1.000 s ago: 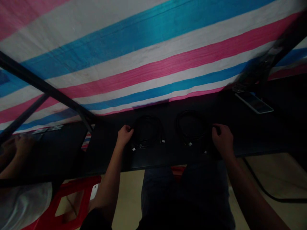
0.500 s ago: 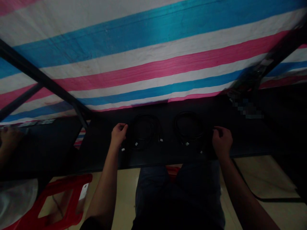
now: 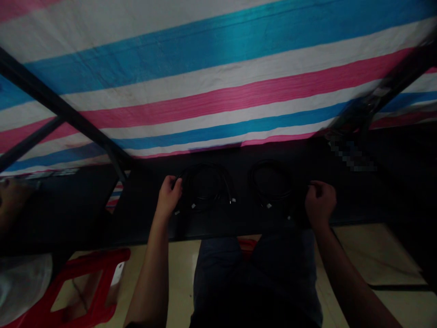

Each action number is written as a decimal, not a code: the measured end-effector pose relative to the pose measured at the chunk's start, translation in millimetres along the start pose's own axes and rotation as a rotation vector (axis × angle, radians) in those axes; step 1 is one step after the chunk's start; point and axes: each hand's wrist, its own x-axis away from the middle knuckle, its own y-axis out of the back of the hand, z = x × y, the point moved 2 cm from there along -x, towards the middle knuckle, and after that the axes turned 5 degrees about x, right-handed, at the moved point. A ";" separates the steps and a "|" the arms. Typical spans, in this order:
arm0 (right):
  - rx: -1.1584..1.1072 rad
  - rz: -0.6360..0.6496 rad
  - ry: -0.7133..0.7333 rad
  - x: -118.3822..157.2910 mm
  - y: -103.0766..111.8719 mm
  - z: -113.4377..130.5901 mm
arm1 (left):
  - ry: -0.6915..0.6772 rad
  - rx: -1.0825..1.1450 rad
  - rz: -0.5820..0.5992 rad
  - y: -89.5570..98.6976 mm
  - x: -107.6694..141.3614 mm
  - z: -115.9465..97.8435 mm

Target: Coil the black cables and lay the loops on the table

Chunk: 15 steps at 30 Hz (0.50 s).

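Observation:
Two coils of black cable with pale plug ends lie side by side on the dark table (image 3: 146,223). My left hand (image 3: 170,195) is closed at the left edge of the left cable coil (image 3: 223,175), with a strand between thumb and fingers. Pale plugs (image 3: 233,200) show at that coil's lower side. To the right of the right cable coil (image 3: 251,182), my right hand (image 3: 320,202) is held with its fingers curled in. Whether anything is in those fingers is too dark to make out.
A striped sheet (image 3: 218,100) hangs behind the table, with a dark metal bar (image 3: 68,111) slanting at left. Another person's hand (image 3: 13,196) is at the far left table. A red plastic stool (image 3: 109,291) stands below left.
My right hand has shifted slightly to the right. Around the left coil, my left hand stays almost in place, while the coil's right strands and plug sit a little farther right.

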 end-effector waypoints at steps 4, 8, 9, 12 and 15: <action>-0.090 -0.059 0.075 24.4 18.8 56.3 | -0.057 0.310 0.078 13.5 30.7 -31.4; -0.448 0.327 0.166 67.9 16.0 136.6 | -0.066 0.465 0.165 22.1 58.1 -58.5; -0.515 0.424 0.164 76.7 11.4 153.2 | -0.060 0.472 0.184 23.2 63.5 -62.8; -0.677 0.727 0.089 91.2 -6.1 185.5 | -0.062 0.481 0.198 27.0 75.0 -69.0; -0.825 1.007 0.020 93.8 -15.2 196.8 | -0.073 0.509 0.091 33.9 78.8 -65.5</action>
